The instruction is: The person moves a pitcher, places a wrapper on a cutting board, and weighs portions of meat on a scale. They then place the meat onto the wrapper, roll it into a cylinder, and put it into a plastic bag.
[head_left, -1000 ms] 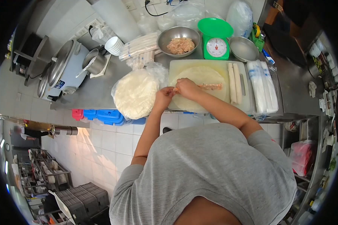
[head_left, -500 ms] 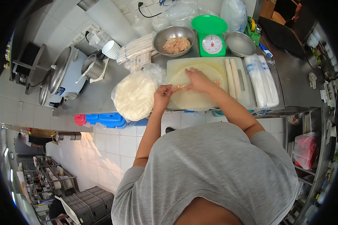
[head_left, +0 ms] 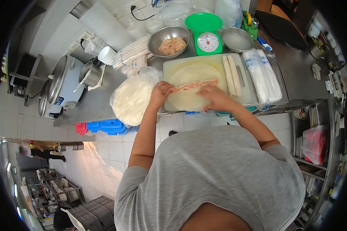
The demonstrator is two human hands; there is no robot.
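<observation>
Grey steel bench [head_left: 85, 107]: bears pale rectangular plastic board [head_left: 248, 94]. Thin round cream sheet [head_left: 189, 101]: flat thereon, backing the filling. My right hand [head_left: 218, 98]: blurred, fingers apart. My left hand [head_left: 161, 93]: fingertips closed on pinkish minced strip [head_left: 192, 85] across sheet, likely steadying it.

bright, with dark curved edges

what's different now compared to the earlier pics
The right hand has left the left end of the meat strip and moved right and toward the person; it is blurred, so contact is unclear. More of the strip now shows. The left hand stays at that end. The two rolls and green scale stayed put.
</observation>
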